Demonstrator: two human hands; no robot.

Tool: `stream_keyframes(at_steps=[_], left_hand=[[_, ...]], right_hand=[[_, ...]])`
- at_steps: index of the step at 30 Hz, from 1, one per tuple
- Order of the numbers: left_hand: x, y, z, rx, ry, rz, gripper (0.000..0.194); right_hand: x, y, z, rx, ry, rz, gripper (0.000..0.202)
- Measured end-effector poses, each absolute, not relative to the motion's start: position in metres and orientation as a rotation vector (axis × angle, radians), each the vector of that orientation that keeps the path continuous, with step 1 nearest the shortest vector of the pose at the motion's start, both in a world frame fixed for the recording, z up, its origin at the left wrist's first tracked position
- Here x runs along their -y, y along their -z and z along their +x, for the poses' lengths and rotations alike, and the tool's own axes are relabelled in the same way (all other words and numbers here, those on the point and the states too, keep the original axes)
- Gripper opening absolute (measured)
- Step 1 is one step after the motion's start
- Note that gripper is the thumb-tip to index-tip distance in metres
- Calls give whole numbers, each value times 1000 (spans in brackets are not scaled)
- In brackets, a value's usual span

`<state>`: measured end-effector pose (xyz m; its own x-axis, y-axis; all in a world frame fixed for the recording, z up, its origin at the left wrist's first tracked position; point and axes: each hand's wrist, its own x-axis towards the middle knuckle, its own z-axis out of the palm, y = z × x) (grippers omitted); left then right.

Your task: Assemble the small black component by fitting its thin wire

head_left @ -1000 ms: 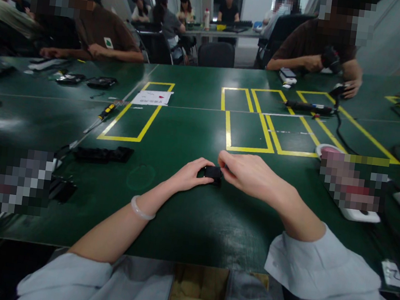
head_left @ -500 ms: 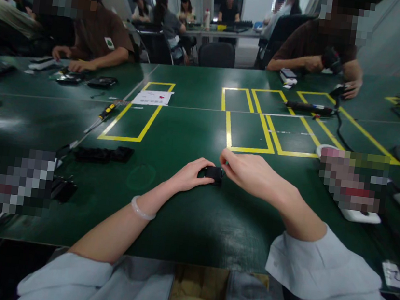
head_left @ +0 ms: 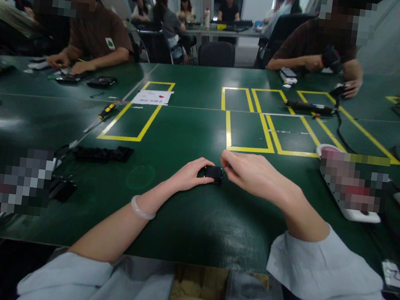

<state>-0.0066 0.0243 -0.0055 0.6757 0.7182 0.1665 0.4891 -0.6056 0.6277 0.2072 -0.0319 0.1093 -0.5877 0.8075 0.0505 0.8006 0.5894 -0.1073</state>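
A small black block [head_left: 213, 173] rests on the green table [head_left: 175, 230] in front of me, pinched between the thumb and fingers of my left hand [head_left: 192, 174]. Right beside the block's right end is my right hand [head_left: 245, 169], its fingers curled together in a pinch. Whatever lies between those fingertips is hidden or too small to name.
Black parts [head_left: 104, 154] and a yellow-black screwdriver [head_left: 107, 110] lie to the left. A white-edged tray [head_left: 363, 217] is at the right. Yellow tape rectangles [head_left: 229, 130] mark the table. Two people sit opposite, near a black tool [head_left: 309, 108].
My hands and the black block have barely moved. Across the table at the left, the other person's hands have shifted slightly.
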Motion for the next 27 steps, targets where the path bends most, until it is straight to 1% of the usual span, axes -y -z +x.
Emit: stream_keyframes(at_steps=[5,8,12,15,20,27], left_hand=[[-24,5,-6,-948,-542,2338,38],[-23,6,-6,-937,-554,2344,38],[-24,7,-7,-918,-573,2353,37],[-24,8,-7,-912,-581,2352,37],[-24,7,-6,-924,-576,2350,38],[-23,5,-5,-943,-565,2340,37]], right_hand=[[28,-105,204,2653,-18,-1524,28],[24,-100,204,2630,18,-1546,21],[22,-97,208,2602,-93,-1451,17],[22,-96,207,2549,-107,-1464,15],[21,-95,201,2504,-27,-1581,22],[20,-96,199,2507,21,-1632,26]])
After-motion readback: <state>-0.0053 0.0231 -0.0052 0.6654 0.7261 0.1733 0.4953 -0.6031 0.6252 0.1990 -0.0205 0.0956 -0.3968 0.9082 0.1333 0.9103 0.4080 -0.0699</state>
